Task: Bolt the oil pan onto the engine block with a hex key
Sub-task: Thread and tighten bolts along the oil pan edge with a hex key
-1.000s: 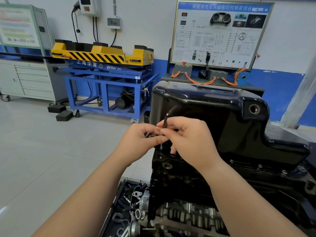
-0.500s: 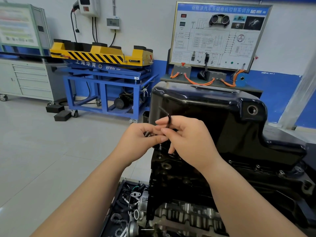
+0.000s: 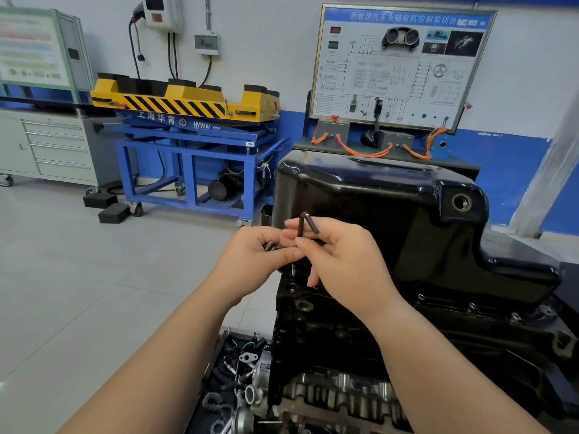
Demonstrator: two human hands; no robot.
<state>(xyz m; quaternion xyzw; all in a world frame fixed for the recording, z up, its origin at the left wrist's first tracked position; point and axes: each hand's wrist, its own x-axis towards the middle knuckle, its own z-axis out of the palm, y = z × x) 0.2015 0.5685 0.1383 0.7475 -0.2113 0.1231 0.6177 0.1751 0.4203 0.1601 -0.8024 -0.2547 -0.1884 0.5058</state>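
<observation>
Bolting is appearing unfinished: right hand (image 3: pixel 344 264) is pinching the hex key (image 3: pixel 305 223) at the oil pan's (image 3: pixel 391 214) corner, and left hand (image 3: pixel 250 261) is gripping loose bolts (image 3: pixel 270 245).

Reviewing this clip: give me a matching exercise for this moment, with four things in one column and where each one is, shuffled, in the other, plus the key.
1. dark L-shaped hex key
2. small metal bolts
3. glossy black oil pan
4. yellow hazard-striped platform

A. on the blue wheeled frame
B. pinched by the right hand
C. held in the left hand
D. on top of the dark engine block

Pairs: 1-B, 2-C, 3-D, 4-A.
</observation>
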